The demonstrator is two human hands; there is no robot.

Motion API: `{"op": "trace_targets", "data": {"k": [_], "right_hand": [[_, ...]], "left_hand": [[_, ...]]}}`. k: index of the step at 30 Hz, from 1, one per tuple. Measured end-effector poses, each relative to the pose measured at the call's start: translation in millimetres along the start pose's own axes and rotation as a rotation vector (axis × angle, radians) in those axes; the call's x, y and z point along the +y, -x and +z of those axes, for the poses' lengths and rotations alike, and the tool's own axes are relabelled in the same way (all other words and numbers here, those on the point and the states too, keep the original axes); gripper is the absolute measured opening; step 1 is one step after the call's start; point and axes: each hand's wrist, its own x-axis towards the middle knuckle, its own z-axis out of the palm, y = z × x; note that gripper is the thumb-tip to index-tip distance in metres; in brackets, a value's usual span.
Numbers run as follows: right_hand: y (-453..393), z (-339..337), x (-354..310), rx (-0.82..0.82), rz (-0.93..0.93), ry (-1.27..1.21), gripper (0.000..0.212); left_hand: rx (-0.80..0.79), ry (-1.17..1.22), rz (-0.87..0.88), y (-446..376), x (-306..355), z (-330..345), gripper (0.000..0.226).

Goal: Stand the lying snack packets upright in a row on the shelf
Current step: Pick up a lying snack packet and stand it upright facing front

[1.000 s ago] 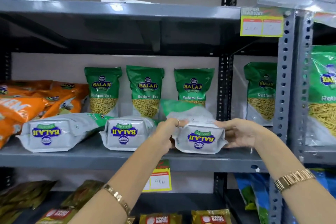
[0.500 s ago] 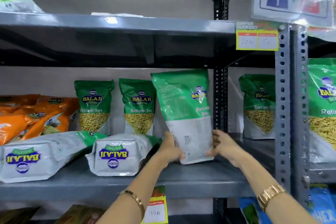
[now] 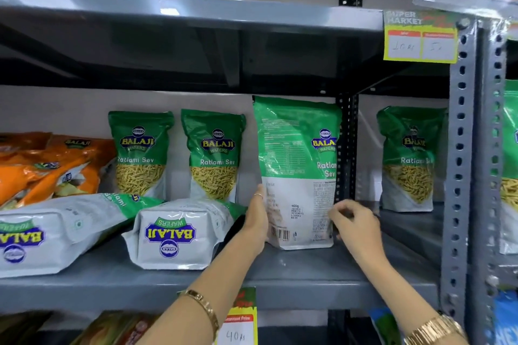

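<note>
Snack packet (image 3: 297,176) stands upright, right end of shelf (image 3: 294,274). Left hand (image 3: 256,221) fingers straight, pressed on its left edge. Right hand (image 3: 356,224) fingers loosely curled at right edge, grip unclear. Lying packet (image 3: 173,232) just left.

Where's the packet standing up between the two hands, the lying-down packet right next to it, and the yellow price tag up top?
Standing packet (image 3: 295,165): head view, on its green back panel.
Lying packet (image 3: 170,232): head view, on the logo on its base.
Yellow price tag (image 3: 420,41): head view, on its middle.

Both forearms reach forward; the left hand (image 3: 258,216) stands flat, fingers straight, the right hand (image 3: 357,223) loosely curled.
</note>
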Motion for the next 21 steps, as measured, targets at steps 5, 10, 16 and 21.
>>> {"op": "trace_targets", "data": {"k": [5, 10, 16, 21], "right_hand": [[-6.2, -0.9, 2.3, -0.054, 0.152, -0.160, 0.019], [-17.0, 7.0, 0.6, -0.263, 0.461, -0.330, 0.021], [-13.9, 12.8, 1.6, -0.269, 0.328, -0.106, 0.069], [2.3, 5.6, -9.0, -0.214, -0.125, 0.183, 0.094]], "left_hand": [[0.084, -0.225, 0.021, 2.9, -7.6, 0.2, 0.062], [0.195, -0.479, 0.223, 10.2, -8.4, -2.6, 0.057], [0.167, -0.431, 0.247, 11.6, -9.9, 0.4, 0.049], [0.119, -0.388, 0.060, -11.9, 6.8, 14.2, 0.052]]}}
